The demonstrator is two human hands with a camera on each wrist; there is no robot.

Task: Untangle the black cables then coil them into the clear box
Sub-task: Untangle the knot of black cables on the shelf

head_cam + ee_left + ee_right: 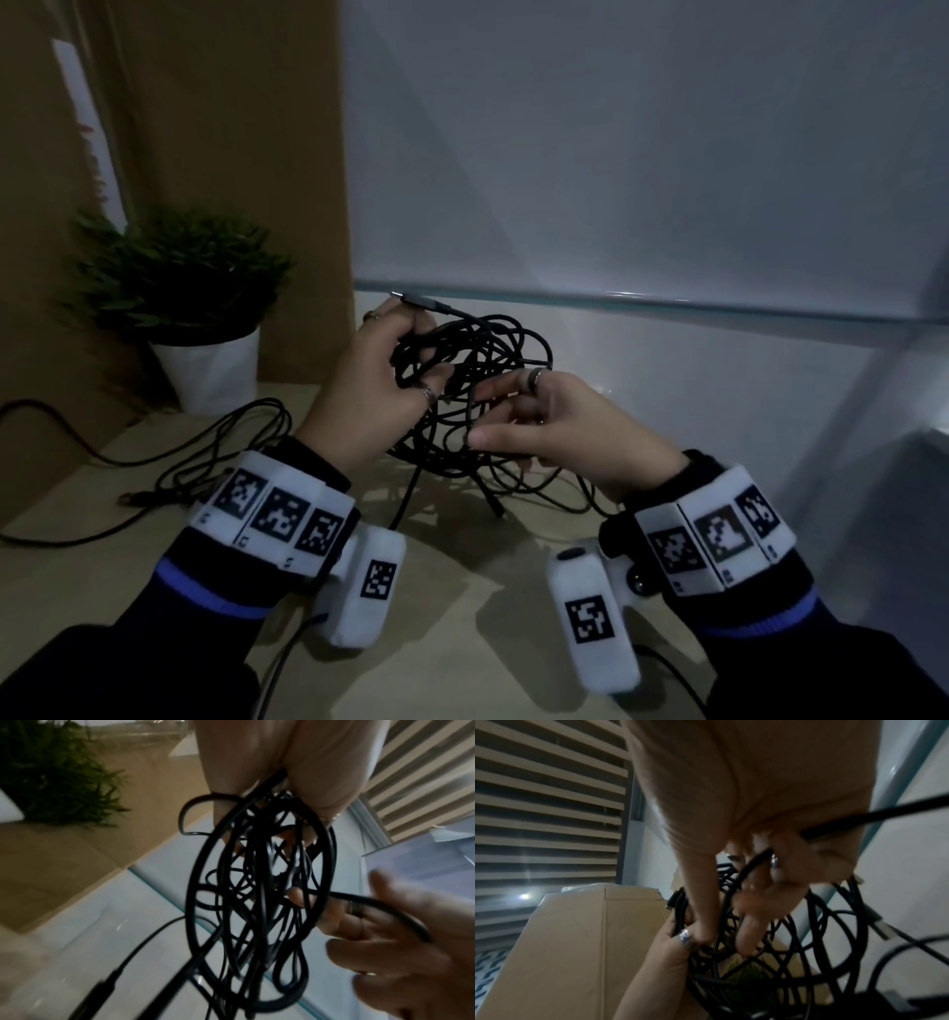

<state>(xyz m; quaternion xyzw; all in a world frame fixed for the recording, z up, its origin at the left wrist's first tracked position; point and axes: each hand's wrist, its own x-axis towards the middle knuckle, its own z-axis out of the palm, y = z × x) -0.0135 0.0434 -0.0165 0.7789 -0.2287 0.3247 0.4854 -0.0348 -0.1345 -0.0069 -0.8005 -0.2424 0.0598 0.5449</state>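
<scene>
Cables: one black tangle, strand count not tellable; held up over the table, its lower loops trailing onto the top. One grey plug sticks out at the tangle's 11 o'clock, above the left fingers. A second plug end hangs at 6 o'clock, close to the table.

Hands: two. Left hand at the tangle's 9 o'clock, fingers curled round a bunch of strands; one ring shows on it. Right hand at 4 o'clock, thumb and forefinger closed on a single strand, the other fingers bent and spread; one ring shows in the head view. In the left wrist view, that strand runs from the tangle across the right fingers.

Wrist bands: two, white, each with three black-and-white square markers facing the head camera. One white camera unit under the left wrist, one under the right, each with one marker. No readable writing.

Other cables: one loose run lying on the table at 8 o'clock of the tangle, apart from it.

Plant: one, green, in a white pot, at 10 o'clock on the table.

Surface and room: pale wood-tone table; brown cardboard panel standing behind the plant; pale wall panel with a glassy ledge at 12 o'clock. Slatted blind seen from the right wrist. Light is dim.

Clear box: cannot be told apart with certainty in any view.
</scene>
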